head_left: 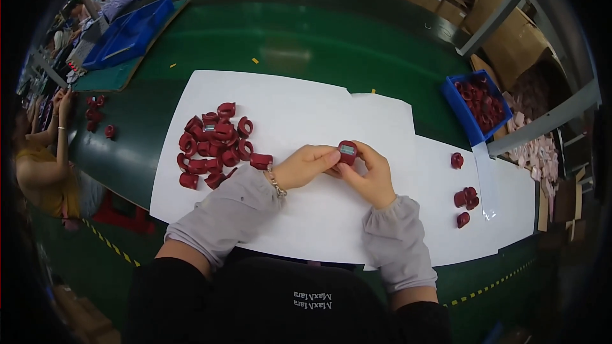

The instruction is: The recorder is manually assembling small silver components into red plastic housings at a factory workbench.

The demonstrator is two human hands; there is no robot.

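Note:
Between my two hands is a dark red ring-shaped device (347, 151) with a small grey display window turned upward. My left hand (307, 165) pinches its left side with thumb and forefinger. Closed around its right side, my right hand (372, 175) has its thumb just below the window. To the left of my left hand, a heap of similar red ring-shaped devices (223, 132) lies on white paper (312, 210). One more red device (261, 161) sits by my left wrist. Farther right on the paper are several separate red devices (462, 220).
A blue bin (464, 111) full of red pieces stands at the right, beside a pile of pale pink pieces (532, 143) and a metal post (542, 118). At left, a person (54, 159) sits near a few red devices (94, 115). Blue trays (127, 35) lie behind.

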